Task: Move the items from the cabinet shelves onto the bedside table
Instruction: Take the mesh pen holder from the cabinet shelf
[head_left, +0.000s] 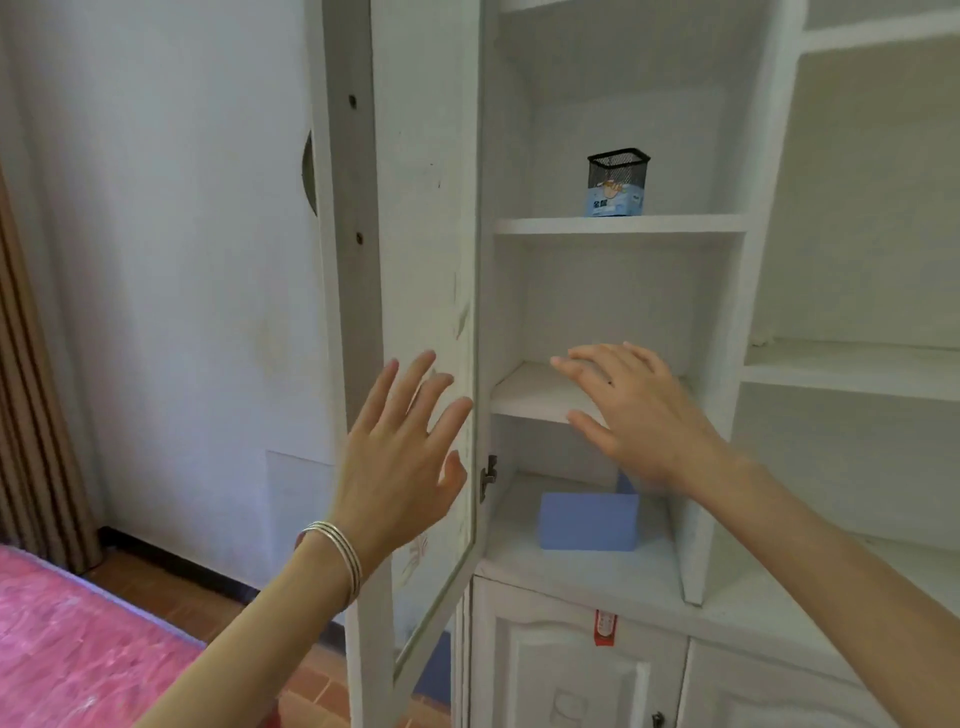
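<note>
The open door (421, 260) stands out along the left edge of the cabinet opening, leaving the shelves open from the front. On the upper shelf (545, 224) a mesh holder (618, 179) sits right of middle, with room to its left. On the bottom shelf (571, 571) a blue box (587, 522) blocks the middle, with bare board along the front edge.

Pale wall (182, 260); reddish floor (171, 587); pink bed (78, 649); perhaps curtain (31, 389) left.
</note>
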